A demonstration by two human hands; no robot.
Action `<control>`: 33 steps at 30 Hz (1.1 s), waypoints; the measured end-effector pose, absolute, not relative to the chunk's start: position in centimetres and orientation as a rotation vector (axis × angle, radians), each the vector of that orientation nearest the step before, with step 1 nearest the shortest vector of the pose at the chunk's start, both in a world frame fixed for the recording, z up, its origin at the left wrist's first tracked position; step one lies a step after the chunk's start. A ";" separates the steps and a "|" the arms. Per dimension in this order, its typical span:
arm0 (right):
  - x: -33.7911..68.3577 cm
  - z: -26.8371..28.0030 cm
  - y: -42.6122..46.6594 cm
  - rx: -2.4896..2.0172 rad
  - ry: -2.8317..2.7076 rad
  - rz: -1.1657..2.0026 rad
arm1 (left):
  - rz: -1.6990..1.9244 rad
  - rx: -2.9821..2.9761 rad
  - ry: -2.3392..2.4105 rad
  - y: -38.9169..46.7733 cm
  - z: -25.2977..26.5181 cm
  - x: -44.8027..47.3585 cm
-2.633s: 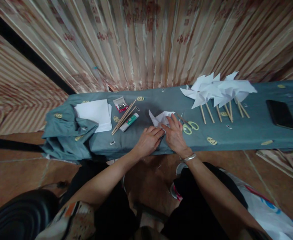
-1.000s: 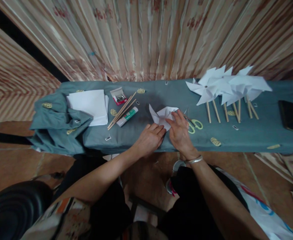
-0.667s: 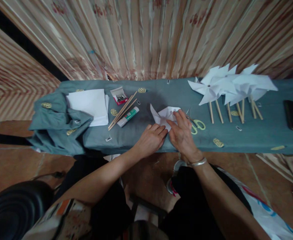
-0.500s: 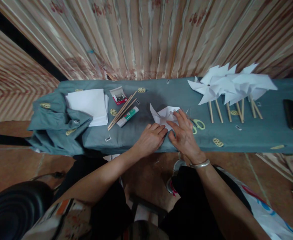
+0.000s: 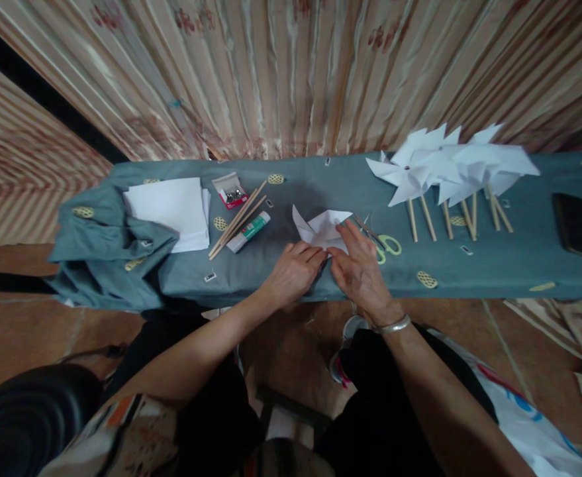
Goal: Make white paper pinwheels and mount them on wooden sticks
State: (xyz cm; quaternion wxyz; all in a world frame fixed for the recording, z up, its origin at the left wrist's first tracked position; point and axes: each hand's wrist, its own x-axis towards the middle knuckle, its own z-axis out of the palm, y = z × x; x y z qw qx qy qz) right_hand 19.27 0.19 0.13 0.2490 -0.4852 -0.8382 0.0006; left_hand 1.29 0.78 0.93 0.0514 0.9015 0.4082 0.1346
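Note:
A white paper pinwheel, partly folded, lies on the cloth before me, one pointed blade standing up at its left. At its near left edge, my left hand has its fingers together, pinching the paper. My right hand is closed on the near right side, thumb and forefinger close to the left fingertips, other fingers over the right blade. Both hands hide the pinwheel's near edge. Just right of my right hand lie scissors with light green handles, partly covered by the fingers.
Left of the hands are a glue stick, several wooden sticks, a small red box of metal pins and stacked white paper. Finished pinwheels on sticks lie at right, then a black phone. A curtain hangs behind.
My right hand's fingers have drawn in, bringing thumb and forefinger to the pinwheel's near edge beside my left fingertips. The whole view has shifted slightly.

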 end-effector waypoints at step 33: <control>18.7 1.3 -1.6 -1.258 -2.136 0.093 | 0.793 0.555 0.831 1.6 1.9 -1.5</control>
